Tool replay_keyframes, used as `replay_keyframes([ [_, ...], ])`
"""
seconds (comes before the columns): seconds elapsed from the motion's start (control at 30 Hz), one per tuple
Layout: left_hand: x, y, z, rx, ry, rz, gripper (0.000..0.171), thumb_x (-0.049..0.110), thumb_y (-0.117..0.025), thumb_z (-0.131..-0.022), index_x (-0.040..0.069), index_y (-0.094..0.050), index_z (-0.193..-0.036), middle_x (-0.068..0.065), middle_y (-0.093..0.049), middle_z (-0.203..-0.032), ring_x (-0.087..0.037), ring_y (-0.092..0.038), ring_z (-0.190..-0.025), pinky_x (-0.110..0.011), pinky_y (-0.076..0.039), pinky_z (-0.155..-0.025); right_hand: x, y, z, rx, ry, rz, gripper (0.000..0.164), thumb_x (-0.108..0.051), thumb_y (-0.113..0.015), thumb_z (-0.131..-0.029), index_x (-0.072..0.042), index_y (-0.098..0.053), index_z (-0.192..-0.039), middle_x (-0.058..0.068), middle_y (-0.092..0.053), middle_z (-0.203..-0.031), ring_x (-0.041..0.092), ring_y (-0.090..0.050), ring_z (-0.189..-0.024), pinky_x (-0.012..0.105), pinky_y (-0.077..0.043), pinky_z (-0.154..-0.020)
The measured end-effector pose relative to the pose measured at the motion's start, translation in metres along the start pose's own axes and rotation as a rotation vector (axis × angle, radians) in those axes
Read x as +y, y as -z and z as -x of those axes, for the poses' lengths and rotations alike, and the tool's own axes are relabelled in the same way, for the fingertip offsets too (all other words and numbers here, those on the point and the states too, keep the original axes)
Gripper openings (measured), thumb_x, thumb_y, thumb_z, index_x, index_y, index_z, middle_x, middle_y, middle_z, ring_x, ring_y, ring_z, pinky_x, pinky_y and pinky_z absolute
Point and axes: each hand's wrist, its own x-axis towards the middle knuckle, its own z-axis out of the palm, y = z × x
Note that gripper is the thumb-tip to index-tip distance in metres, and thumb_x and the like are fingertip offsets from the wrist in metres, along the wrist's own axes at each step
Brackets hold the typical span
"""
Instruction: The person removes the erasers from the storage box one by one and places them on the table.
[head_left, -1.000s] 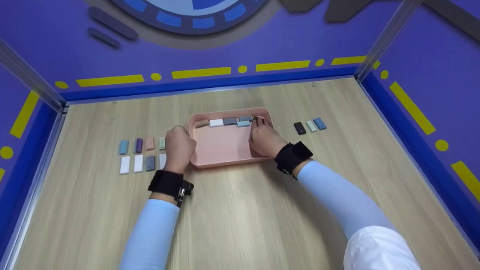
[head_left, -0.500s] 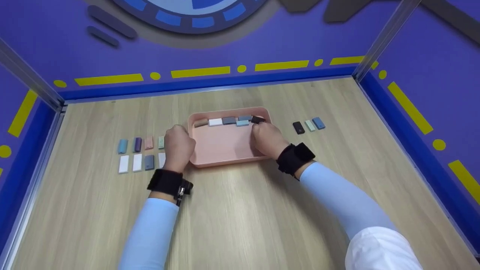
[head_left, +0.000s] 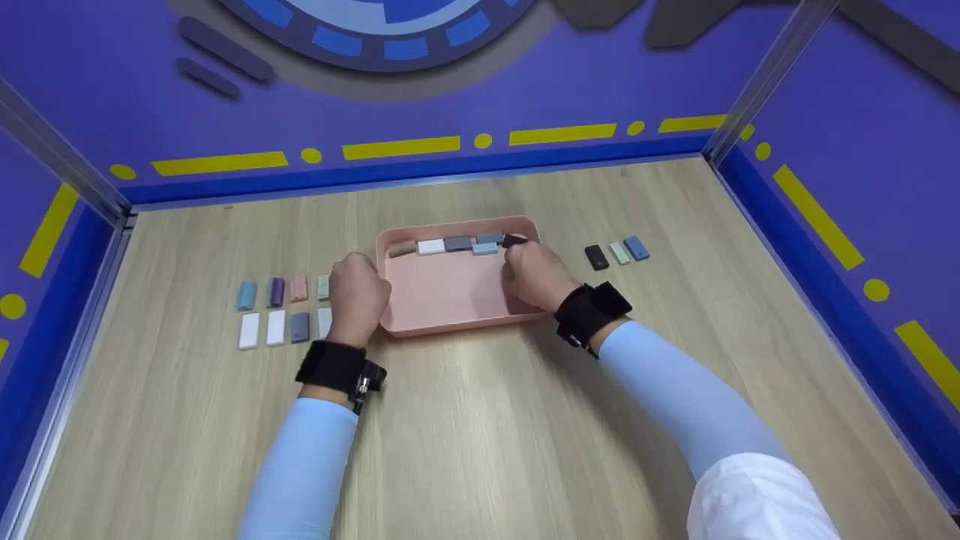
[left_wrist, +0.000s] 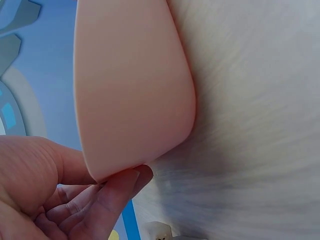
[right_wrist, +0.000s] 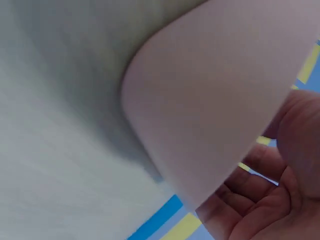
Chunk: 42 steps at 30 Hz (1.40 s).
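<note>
In the head view, my left hand (head_left: pixel 360 296) grips the left side of a shallow pink tray (head_left: pixel 457 328). The left wrist view shows thumb and fingers pinching the tray's wall (left_wrist: pixel 135 90) at the rim. My right hand (head_left: pixel 541 276) reaches over the right side into the tray, fingers curled at a small black block (head_left: pixel 514 240) in the far right corner. In the right wrist view, the tray wall hides those fingertips. Along the far wall inside lie a brown block (head_left: pixel 402 248), a white block (head_left: pixel 430 247), a dark grey block (head_left: pixel 458 244), a grey-green block (head_left: pixel 489 238) and a light blue block (head_left: pixel 484 248).
Left of the tray, two rows of small blocks lie on the wooden table (head_left: pixel 465 427), among them a purple block (head_left: pixel 277 292) and a pink block (head_left: pixel 298 287). To the right lie a black block (head_left: pixel 596 257), a pale green block (head_left: pixel 619 253) and a blue block (head_left: pixel 636 248). Blue-purple panels (head_left: pixel 420 105) enclose the table.
My right hand's fingers have drawn back and curled, showing more of the black block in the corner. The left hand keeps its hold on the tray.
</note>
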Motion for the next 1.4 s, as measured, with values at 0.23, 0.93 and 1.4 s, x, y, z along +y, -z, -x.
replay_keyframes([
  [0.23, -0.001, -0.001, 0.000, 0.007, -0.001, 0.001, 0.029, -0.004, -0.051, -0.073, 0.014, -0.036, -0.055, 0.005, -0.031, -0.055, -0.016, -0.031, -0.051, -0.030, -0.021, -0.044, 0.008, 0.025, 0.005, -0.043, -0.093, -0.273, 0.011, -0.015, -0.061, -0.083, -0.007, -0.066, -0.086, 0.004, -0.059, -0.078, 0.018, -0.050, -0.067, 0.031, -0.041, -0.061],
  [0.93, -0.006, 0.003, 0.001, -0.022, 0.044, 0.001, 0.021, -0.003, -0.052, -0.075, 0.011, -0.049, -0.060, 0.001, -0.044, -0.061, -0.018, -0.041, -0.056, -0.030, -0.028, -0.044, 0.160, 0.058, 0.031, 0.195, -0.330, -0.292, 0.039, -0.004, -0.058, -0.083, 0.005, -0.057, -0.122, 0.023, -0.061, -0.119, 0.036, -0.056, -0.113, 0.047, -0.044, -0.093],
  [1.4, 0.003, 0.002, -0.001, -0.037, 0.047, -0.009, 0.022, -0.003, -0.052, -0.076, 0.012, -0.047, -0.060, 0.001, -0.043, -0.060, -0.017, -0.040, -0.055, -0.030, -0.027, -0.044, 0.206, 0.035, 0.055, 0.175, -0.412, -0.272, 0.038, 0.001, -0.054, -0.082, 0.009, -0.057, -0.118, 0.029, -0.058, -0.118, 0.041, -0.054, -0.112, 0.052, -0.043, -0.092],
])
